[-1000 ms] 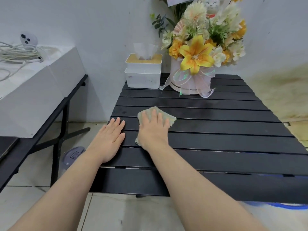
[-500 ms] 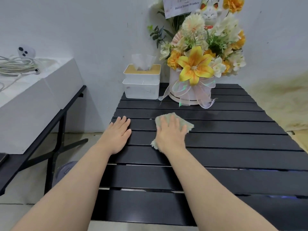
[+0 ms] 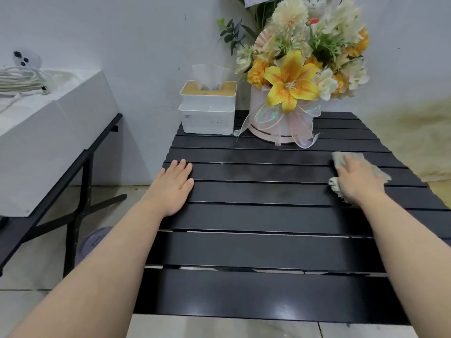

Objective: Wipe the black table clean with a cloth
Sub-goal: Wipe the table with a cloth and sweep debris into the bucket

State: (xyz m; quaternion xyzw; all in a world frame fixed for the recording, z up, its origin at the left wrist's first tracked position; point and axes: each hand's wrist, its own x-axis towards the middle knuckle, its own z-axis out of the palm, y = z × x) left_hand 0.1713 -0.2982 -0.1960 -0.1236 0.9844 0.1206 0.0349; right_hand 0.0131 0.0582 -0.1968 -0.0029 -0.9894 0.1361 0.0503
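Obs.: the cloth [image 3: 341,159], pale green with frayed edges, is lying flat on the black slatted desk [image 3: 268,215] near its right edge, well right of the flower box [image 3: 268,129]. Most of it is sitting under a palm. Corners are showing far-left, near-left and right of that palm, so the spread is reading as slightly diagonal; the long axis cannot be told.

Surroundings: a side desk [image 3: 80,172] with a black frame is carrying a white box [image 3: 48,132], with coiled white cable [image 3: 17,79] on top. The tiled floor [image 3: 36,264] is showing below and a pale wall [image 3: 122,32] behind. A tissue box [image 3: 207,113] is standing at the desk's far-left corner, the flower box just beside it, its yellow lily [image 3: 290,86] facing the camera. A yellowish stain [image 3: 419,132] is marking the wall at right. Slats are running left to right, and dull smears are showing on the middle ones.

The hands: the left hand [image 3: 174,186] is lying palm down at the desk's left edge, fingers straight and together, grasping nothing. The right hand [image 3: 357,179], slightly blurred, is pressing the cloth with extended fingers, not clenched round it.
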